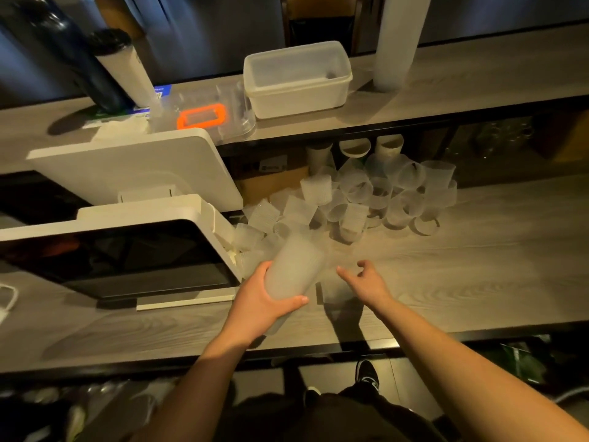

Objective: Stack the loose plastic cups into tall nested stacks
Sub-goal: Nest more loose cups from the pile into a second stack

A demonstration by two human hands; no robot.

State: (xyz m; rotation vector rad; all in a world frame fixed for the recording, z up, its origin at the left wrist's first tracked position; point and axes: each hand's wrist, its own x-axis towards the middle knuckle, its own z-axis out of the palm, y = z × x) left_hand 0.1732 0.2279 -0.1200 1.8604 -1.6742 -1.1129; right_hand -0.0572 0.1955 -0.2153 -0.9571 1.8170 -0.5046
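My left hand point(258, 301) grips a nested stack of frosted plastic cups point(294, 266), tilted with its top pointing away from me over the counter. My right hand point(366, 282) hovers just right of the stack, fingers spread and holding nothing. A pile of several loose translucent cups point(360, 199) lies scattered on the wooden counter point(478, 250) beyond both hands, some on their sides, some upright. A tall finished stack of cups point(395, 39) stands on the upper shelf at the back right.
A white point-of-sale screen point(127, 260) with a second display point(134, 167) fills the left of the counter. On the upper shelf sit a white plastic tub point(299, 81), a clear box with an orange handle point(202, 116) and dark bottles point(63, 52). Paper cup stacks point(353, 148) stand behind the pile.
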